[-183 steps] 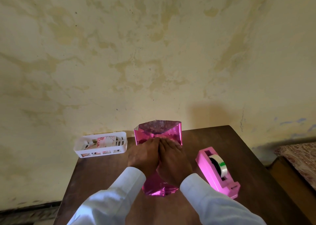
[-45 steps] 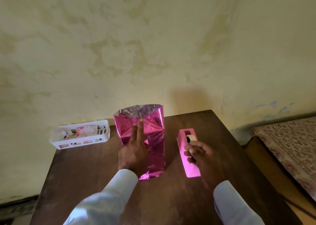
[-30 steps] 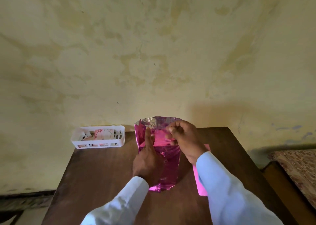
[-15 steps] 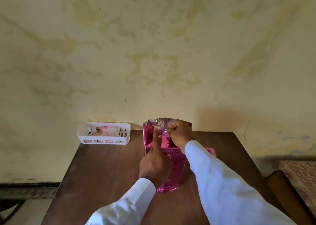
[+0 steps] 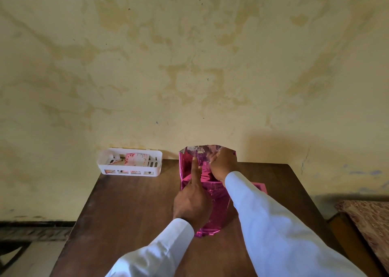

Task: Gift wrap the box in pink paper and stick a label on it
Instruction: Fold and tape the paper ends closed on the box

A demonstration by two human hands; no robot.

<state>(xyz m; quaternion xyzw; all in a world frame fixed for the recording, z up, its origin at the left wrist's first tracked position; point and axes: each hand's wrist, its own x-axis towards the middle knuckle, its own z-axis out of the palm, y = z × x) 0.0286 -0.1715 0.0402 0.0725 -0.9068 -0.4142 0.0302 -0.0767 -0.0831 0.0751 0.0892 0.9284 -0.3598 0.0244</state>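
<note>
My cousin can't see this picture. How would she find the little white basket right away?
Look at the brown wooden table pushed against the stained yellow wall. At its far left corner, right by the wall, sits the low basket with slotted sides and flowery paper inside. It is the only white thing standing on it; the wrapped box and tape dispenser are pink.

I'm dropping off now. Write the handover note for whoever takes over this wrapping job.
Left hand: index finger straight, pressing the pink paper onto the box.
Right hand: fingers curled on the paper's raised far flap; whether they hold tape cannot be told.
Tape dispenser right of the box, mostly behind the right sleeve; white basket of cards at the table's far left.
Done: paper wrapped round the box. Left: close both ends, stick the label.
</note>
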